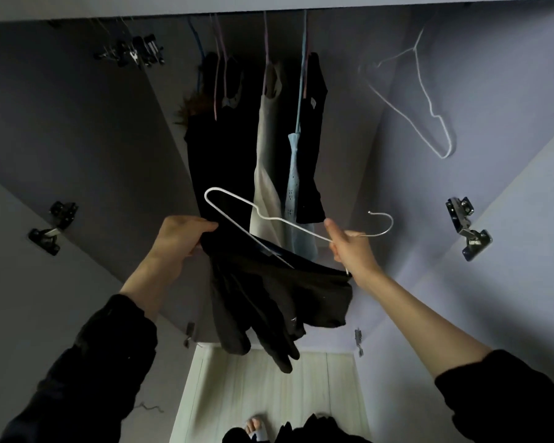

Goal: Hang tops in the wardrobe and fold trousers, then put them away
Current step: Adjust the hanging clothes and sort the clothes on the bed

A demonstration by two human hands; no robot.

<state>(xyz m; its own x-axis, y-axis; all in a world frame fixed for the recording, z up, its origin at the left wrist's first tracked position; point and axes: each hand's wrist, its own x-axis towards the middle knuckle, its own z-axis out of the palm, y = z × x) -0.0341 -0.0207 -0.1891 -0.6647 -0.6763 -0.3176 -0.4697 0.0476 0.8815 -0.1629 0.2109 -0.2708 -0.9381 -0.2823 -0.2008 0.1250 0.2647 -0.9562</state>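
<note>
A black top (279, 298) hangs bunched in front of the open wardrobe. My left hand (179, 238) grips its upper left edge. My right hand (349, 251) holds a white wire hanger (237, 206) near its neck, the hook pointing right. One end of the hanger is inside the top's neckline; the looped end sticks out at the upper left. Inside the wardrobe hang dark garments (218, 148), a beige one (266, 161) and a light blue one (293, 174).
An empty white hanger (429, 107) hangs at the upper right. Both wardrobe doors stand open, with metal hinges on the left (53, 227) and right (467, 228). Clip hangers (135, 51) hang upper left. Pale floor (269, 394) and dark clothes (317, 426) lie below.
</note>
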